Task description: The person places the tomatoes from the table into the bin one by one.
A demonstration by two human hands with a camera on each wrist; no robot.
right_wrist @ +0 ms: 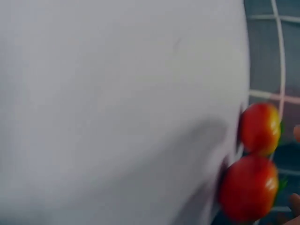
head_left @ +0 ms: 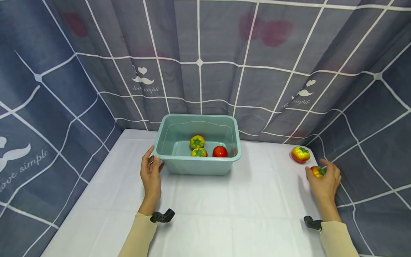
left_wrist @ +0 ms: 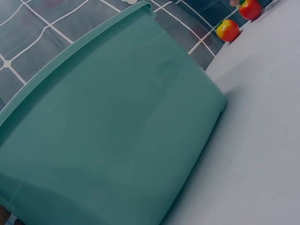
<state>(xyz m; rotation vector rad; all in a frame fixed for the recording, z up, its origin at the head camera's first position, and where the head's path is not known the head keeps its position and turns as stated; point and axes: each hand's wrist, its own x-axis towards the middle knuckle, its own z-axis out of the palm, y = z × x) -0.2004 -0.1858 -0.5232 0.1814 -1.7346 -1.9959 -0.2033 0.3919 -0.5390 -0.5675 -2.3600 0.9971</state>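
Observation:
My left hand (head_left: 151, 176) grips the near left corner of a teal plastic bin (head_left: 199, 166), thumb and fingers at its rim. The bin's side (left_wrist: 108, 112) fills most of the left wrist view. At the table's right edge my right hand (head_left: 325, 180) is over a red-and-yellow fruit with a green leafy top (head_left: 317, 171), thumb on one side and fingers on the other. In the right wrist view, fingertips (right_wrist: 294, 204) show beside that fruit (right_wrist: 248, 190), with a gap between. A second such fruit (head_left: 300, 154) lies just beyond it.
Inside the bin lie two yellow-green fruits, one at the back (head_left: 197, 141) and one nearer (head_left: 199, 152), and a red tomato (head_left: 220, 151). A white cloth (head_left: 231, 203) covers the table. Grey-blue checked curtains (head_left: 218, 82) hang close behind and at both sides.

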